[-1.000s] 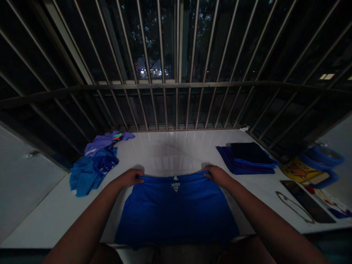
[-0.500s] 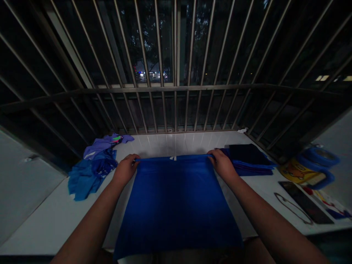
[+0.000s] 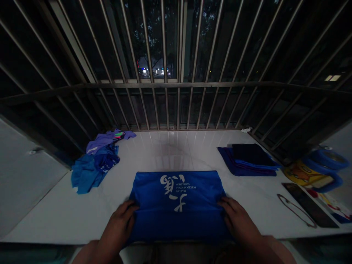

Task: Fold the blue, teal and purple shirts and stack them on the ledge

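Note:
A blue shirt (image 3: 154, 198) lies at the front of the white ledge. White characters and the words "DALIAN INTERNATIONAL MARATHON" show upside down on its upper part. My left hand (image 3: 119, 220) grips its left side, with thumb and fingers closed at the edge. On the opposite side, my right hand (image 3: 239, 216) closes on the right edge at about the same height. The shirt's near part hangs in shadow by the ledge's front edge, where its end is hard to make out.
Crumpled purple and blue clothes (image 3: 95, 165) lie on the left. A stack of folded dark and blue clothes (image 3: 253, 159) sits at the right. Beyond it are a blue-and-yellow item (image 3: 313, 170), a dark flat panel (image 3: 310, 205) and a thin cord (image 3: 295, 211). Metal bars (image 3: 178, 85) stand behind the white ledge (image 3: 170, 146).
Both hands have come down toward me from the shirt's far edge to its sides. The far part is now folded over, and the white print has come into view.

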`<state>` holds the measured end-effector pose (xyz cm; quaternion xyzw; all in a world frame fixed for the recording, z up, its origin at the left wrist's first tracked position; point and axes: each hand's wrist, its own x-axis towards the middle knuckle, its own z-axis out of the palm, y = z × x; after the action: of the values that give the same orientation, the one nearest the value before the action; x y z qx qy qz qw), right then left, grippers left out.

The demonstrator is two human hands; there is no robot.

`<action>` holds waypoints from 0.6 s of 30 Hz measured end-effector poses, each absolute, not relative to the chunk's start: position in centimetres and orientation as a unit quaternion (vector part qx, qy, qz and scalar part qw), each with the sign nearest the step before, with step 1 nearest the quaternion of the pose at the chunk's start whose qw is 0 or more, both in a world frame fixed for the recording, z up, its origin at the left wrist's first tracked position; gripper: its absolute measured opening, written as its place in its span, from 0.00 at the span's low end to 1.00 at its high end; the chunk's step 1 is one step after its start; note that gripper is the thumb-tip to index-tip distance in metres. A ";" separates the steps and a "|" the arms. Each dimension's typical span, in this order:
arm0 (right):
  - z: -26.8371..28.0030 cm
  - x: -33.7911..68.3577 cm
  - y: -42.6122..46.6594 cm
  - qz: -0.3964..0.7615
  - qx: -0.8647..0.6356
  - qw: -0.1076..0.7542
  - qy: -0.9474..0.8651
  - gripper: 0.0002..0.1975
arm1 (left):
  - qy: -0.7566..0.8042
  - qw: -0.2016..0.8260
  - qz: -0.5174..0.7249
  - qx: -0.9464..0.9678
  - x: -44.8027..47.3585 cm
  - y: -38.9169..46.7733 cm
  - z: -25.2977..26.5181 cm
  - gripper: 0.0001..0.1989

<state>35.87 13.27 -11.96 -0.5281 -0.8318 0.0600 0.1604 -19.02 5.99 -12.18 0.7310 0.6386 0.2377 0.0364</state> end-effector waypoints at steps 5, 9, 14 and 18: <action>-10.0 31.1 15.5 0.028 -0.516 0.205 -0.831 0.23 | 0.621 0.019 0.252 0.742 -16.0 9.7 -10.7 0.20; -10.9 28.5 17.6 0.061 -0.513 0.130 -0.846 0.31 | 0.608 0.020 0.198 0.769 -14.6 12.9 -12.5 0.26; -11.3 29.8 21.3 0.082 -0.557 0.075 -0.823 0.30 | 0.616 0.036 0.159 0.770 -15.6 15.8 -13.5 0.28; -9.9 29.7 23.3 0.035 -0.562 0.086 -0.822 0.28 | 0.637 0.019 0.166 0.752 -14.4 17.4 -11.3 0.27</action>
<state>29.72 23.34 -9.87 -0.5615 -0.8223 0.0351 0.0856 -14.39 17.39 -11.32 0.7524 0.6371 0.1661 0.0192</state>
